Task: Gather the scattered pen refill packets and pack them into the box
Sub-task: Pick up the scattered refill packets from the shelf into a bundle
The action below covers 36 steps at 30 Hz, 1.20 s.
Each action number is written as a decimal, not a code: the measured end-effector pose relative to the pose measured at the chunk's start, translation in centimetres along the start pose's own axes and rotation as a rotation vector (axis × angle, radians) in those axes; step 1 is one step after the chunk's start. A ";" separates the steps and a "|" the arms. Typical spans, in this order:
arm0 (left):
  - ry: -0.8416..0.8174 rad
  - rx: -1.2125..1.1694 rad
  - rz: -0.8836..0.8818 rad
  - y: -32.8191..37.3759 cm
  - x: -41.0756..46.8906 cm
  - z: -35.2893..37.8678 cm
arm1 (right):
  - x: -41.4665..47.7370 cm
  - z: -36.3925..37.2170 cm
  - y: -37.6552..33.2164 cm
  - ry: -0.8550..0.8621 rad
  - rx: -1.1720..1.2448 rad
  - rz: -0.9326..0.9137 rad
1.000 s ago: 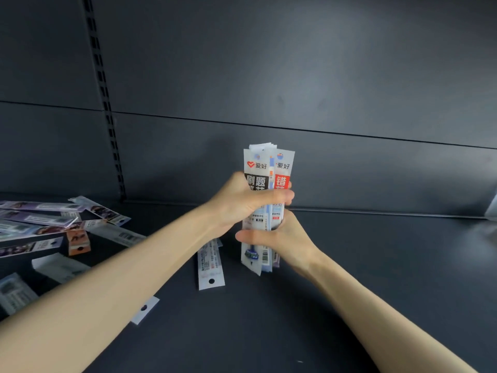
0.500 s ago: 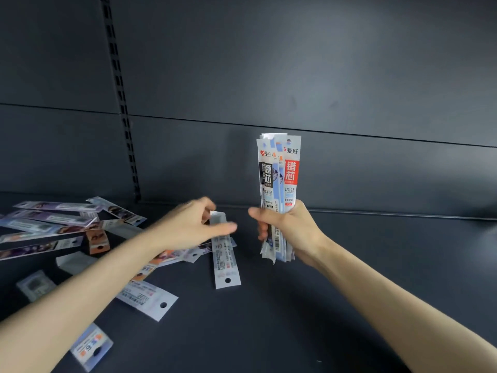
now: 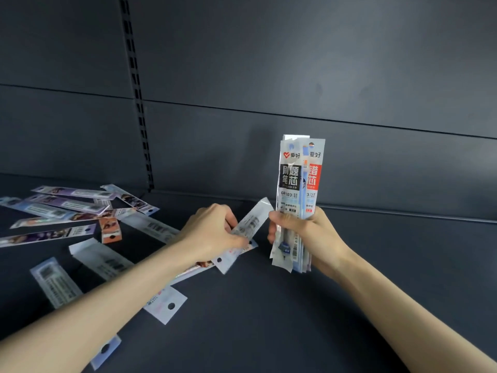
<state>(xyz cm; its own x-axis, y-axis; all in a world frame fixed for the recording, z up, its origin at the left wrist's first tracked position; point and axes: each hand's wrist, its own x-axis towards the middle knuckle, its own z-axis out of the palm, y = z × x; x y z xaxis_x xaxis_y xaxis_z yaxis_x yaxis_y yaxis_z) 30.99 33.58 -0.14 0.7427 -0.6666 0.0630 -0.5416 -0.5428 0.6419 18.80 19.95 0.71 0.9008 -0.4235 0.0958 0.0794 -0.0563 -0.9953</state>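
- A bundle of packets (image 3: 298,179) is held upright right of the frame's centre. Its long axis is vertical, the printed headers point up and the barcoded ends point down, clear of the shelf (image 3: 295,332).
- The bundle is gripped in its lower half by the right hand (image 3: 306,232), with fingers and thumb curled tightly round it.
- A single pale packet (image 3: 252,219) is held by the left hand (image 3: 212,232), just left of the bundle. The fingers are curled round its middle.
- This packet is tilted, its long axis running from lower left to upper right. Its upper end points towards the bundle and lies very near the right hand's fingers; whether it touches them cannot be told. Its lower end is blurred.
- More packets (image 3: 70,203) are scattered flat on the shelf at the left of the frame. Most lie lengthwise from left to right and several overlap.
- A short orange packet (image 3: 110,228) lies among them.
- Another pale packet (image 3: 165,305) with a punched hole lies below the left forearm, partly hidden by it.
- One more (image 3: 106,351) is seen at the lower left edge of the arm.
- The shelf is backed by a dark panelled wall (image 3: 269,63), with a slotted strip (image 3: 137,98) running down it at upper left.
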 end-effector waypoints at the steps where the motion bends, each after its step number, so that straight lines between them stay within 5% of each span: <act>1: 0.031 -0.037 0.018 -0.2 0.1 -0.1 | 0.0 0.0 0.0 0.002 0.025 0.004; 8: 0.093 -0.381 0.220 0.2 -1.0 -3.2 | 0.4 -0.6 -1.2 0.119 -0.148 -0.217; 15: 0.140 -0.926 0.181 2.2 -2.1 -3.5 | 0.2 -0.3 -1.3 -0.090 -0.396 -0.184; 21: 0.016 -1.277 0.187 2.2 -1.8 -3.9 | -0.5 0.7 -1.6 -0.275 -0.021 -0.051; 25: -0.055 -1.134 0.312 2.3 -2.0 -4.4 | -0.8 0.9 -1.8 -0.336 0.130 0.000; 31: -0.011 -0.789 0.271 2.3 -1.6 -3.8 | -1.0 1.1 -1.9 -0.330 0.104 -0.024; 36: 0.105 -0.840 0.348 3.5 -1.2 -3.8 | -1.1 1.3 -1.4 -0.326 0.105 0.040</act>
<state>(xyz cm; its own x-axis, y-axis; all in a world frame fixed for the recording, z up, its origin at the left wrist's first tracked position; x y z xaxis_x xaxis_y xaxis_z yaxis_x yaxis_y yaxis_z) 29.67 34.46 4.90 0.6454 -0.6511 0.3994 -0.3074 0.2572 0.9162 18.25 21.64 1.99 0.9917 -0.1118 0.0633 0.0698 0.0551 -0.9960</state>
